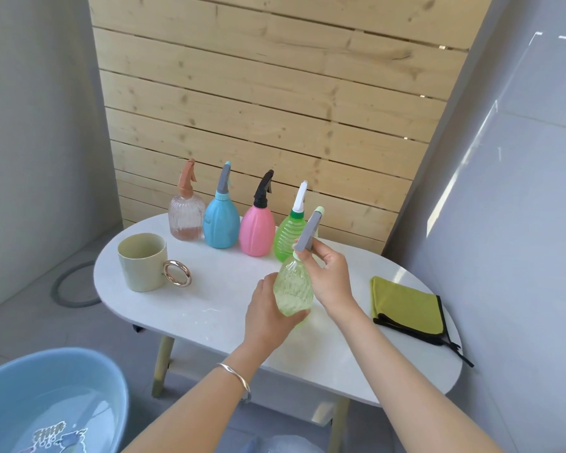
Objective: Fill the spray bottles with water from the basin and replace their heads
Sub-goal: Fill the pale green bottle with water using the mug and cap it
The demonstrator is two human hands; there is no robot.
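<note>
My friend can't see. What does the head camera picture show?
Two hands hold a pale green spray bottle over a white table: left hand on its body, right hand on its grey head. Four more bottles stand behind.

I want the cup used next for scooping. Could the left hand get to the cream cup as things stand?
Probably yes, once it lets go: the left hand now holds the pale green bottle, and bare tabletop lies between it and the cream cup.

Left hand (pixel 268 317) cupping pale green bottle (pixel 293 289), right hand (pixel 329 273) gripping grey spray head (pixel 309 232)
</note>
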